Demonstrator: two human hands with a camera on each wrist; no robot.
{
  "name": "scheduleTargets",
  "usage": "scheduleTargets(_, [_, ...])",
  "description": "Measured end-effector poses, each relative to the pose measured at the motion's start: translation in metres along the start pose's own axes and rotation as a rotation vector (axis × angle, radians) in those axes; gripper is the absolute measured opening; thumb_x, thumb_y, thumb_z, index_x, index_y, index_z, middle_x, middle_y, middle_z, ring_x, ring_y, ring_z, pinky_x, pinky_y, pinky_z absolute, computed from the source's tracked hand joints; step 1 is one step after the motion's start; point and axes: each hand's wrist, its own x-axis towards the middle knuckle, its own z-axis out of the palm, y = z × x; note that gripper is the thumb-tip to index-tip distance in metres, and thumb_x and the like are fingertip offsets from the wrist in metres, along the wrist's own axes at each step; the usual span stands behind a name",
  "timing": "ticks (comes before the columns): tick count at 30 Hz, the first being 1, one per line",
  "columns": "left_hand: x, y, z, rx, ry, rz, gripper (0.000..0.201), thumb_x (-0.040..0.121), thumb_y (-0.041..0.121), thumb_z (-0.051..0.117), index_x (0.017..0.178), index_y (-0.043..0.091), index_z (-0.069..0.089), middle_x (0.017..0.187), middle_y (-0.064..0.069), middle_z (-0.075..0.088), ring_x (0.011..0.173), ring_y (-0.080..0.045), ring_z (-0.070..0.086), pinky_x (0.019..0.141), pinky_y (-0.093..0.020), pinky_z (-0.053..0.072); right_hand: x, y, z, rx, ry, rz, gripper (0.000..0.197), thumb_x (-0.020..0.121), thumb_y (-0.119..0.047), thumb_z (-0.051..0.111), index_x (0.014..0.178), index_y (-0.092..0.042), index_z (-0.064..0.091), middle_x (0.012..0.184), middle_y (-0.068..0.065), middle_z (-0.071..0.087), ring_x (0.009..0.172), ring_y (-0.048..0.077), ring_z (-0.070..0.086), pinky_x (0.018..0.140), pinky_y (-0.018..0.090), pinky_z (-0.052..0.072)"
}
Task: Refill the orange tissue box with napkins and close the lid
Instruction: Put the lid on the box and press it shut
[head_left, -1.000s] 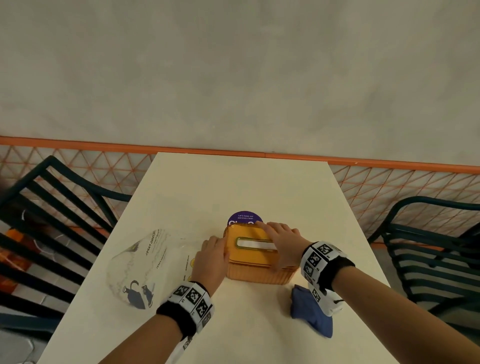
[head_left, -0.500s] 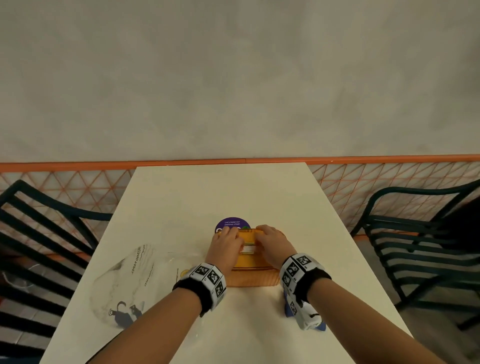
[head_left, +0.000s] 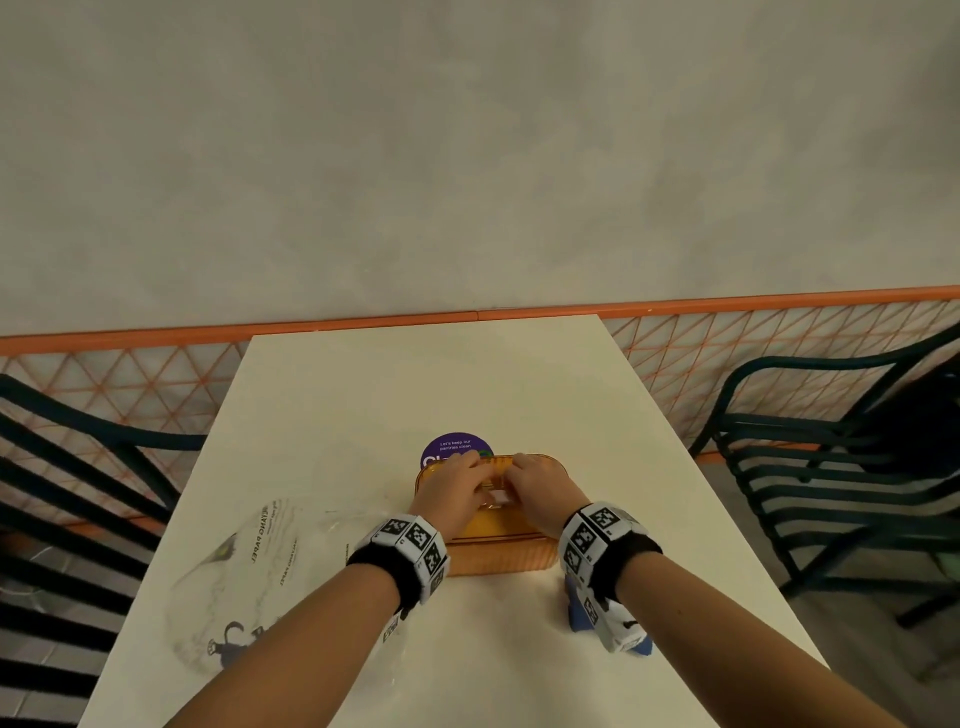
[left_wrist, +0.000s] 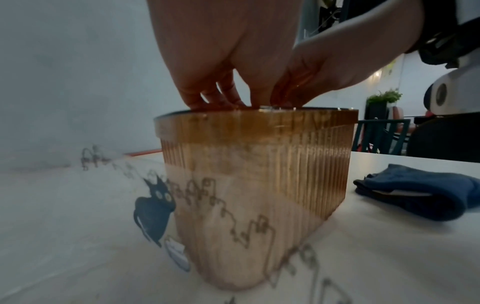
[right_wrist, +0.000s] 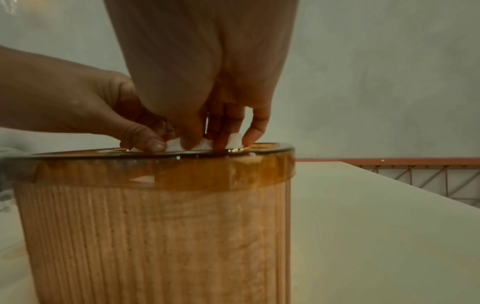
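The orange ribbed tissue box (head_left: 493, 558) stands on the white table (head_left: 415, 384) with its lid (right_wrist: 161, 170) down on top. Both hands sit on the lid, fingertips meeting at the middle slot. My right hand (head_left: 511, 480) pinches a small tuft of white napkin (right_wrist: 201, 144) that sticks up from the slot. My left hand (head_left: 480, 480) curls down beside it, thumb (right_wrist: 153, 144) at the tuft's edge, pinching it too. In the left wrist view the left hand's fingertips (left_wrist: 218, 102) touch the lid top. The slot itself is hidden by the fingers.
A clear plastic wrapper with a cat print (head_left: 244, 582) lies left of the box. A folded blue cloth (left_wrist: 413, 191) lies to its right, under my right wrist. A purple round sticker (head_left: 456, 447) sits behind the box. Dark green chairs (head_left: 831, 467) flank the table.
My left hand came off the box's left side and my right slid inward; both now meet at the lid's slot. A white napkin tuft shows between the fingers.
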Motion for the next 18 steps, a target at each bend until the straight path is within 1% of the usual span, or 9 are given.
scheduleTargets(2, [0.000,-0.001,-0.001,-0.001,-0.013,0.004,0.026,0.093,0.027,0.053,0.114,0.014,0.061,0.115,-0.001,0.054,0.109,-0.017,0.051,0.092,-0.029,0.044,-0.002,0.002,0.000,0.033,-0.009,0.012,0.019,0.093,-0.009,0.045,0.110,-0.007,0.054,0.117,0.010,0.054,0.109,0.027,0.052,0.094,0.035,0.041])
scheduleTargets(4, [0.000,-0.002,-0.003,-0.015,-0.028,0.013,0.025,0.093,0.028,0.053,0.109,0.011,0.062,0.114,-0.002,0.055,0.107,-0.017,0.051,0.091,-0.028,0.042,-0.002,0.004,0.000,0.084,-0.008,0.017,0.017,0.093,-0.008,0.043,0.107,-0.006,0.054,0.115,0.010,0.055,0.107,0.027,0.053,0.090,0.033,0.041])
scheduleTargets(6, [-0.001,-0.005,-0.006,-0.062,-0.036,0.019,0.021,0.093,0.025,0.053,0.105,0.010,0.062,0.111,-0.004,0.057,0.106,-0.018,0.052,0.090,-0.028,0.042,-0.001,0.005,-0.003,0.145,-0.005,0.025,0.016,0.094,-0.008,0.043,0.104,-0.006,0.055,0.112,0.011,0.059,0.105,0.028,0.054,0.087,0.032,0.041])
scheduleTargets(8, [-0.004,-0.009,-0.010,-0.100,-0.021,0.024,0.017,0.093,0.021,0.053,0.101,0.009,0.063,0.107,-0.005,0.059,0.103,-0.020,0.055,0.088,-0.029,0.043,-0.001,0.007,-0.006,0.198,0.006,0.030,0.018,0.095,-0.011,0.043,0.103,-0.004,0.057,0.110,0.013,0.061,0.103,0.028,0.056,0.086,0.032,0.041])
scheduleTargets(10, [-0.008,-0.013,-0.013,-0.077,0.008,0.029,0.015,0.092,0.019,0.052,0.098,0.010,0.062,0.105,-0.004,0.061,0.099,-0.020,0.057,0.083,-0.029,0.043,-0.003,0.009,-0.009,0.247,0.016,0.028,0.019,0.094,-0.012,0.045,0.102,-0.003,0.059,0.108,0.014,0.061,0.100,0.028,0.056,0.084,0.030,0.041])
scheduleTargets(13, [-0.013,-0.013,-0.014,0.019,0.039,0.051,0.017,0.094,0.021,0.048,0.099,0.011,0.060,0.105,-0.002,0.059,0.095,-0.021,0.058,0.077,-0.030,0.044,-0.005,0.011,-0.010,0.281,0.040,0.024,0.017,0.092,-0.011,0.048,0.100,-0.002,0.060,0.105,0.015,0.059,0.096,0.031,0.057,0.078,0.028,0.039])
scheduleTargets(16, [-0.014,-0.007,-0.014,0.074,0.075,0.053,0.020,0.099,0.022,0.039,0.102,0.011,0.056,0.105,-0.003,0.058,0.089,-0.025,0.060,0.073,-0.036,0.047,-0.004,0.009,-0.011,0.289,0.033,0.057,0.017,0.095,-0.012,0.045,0.103,-0.004,0.057,0.105,0.015,0.059,0.096,0.032,0.056,0.079,0.032,0.040])
scheduleTargets(18, [-0.013,-0.004,-0.016,0.073,0.090,0.026,0.021,0.100,0.023,0.034,0.102,0.012,0.052,0.101,-0.004,0.061,0.083,-0.026,0.061,0.070,-0.036,0.047,-0.004,0.009,-0.013,0.295,0.036,0.105,0.016,0.097,-0.015,0.041,0.105,-0.007,0.053,0.105,0.014,0.060,0.095,0.032,0.056,0.079,0.032,0.041])
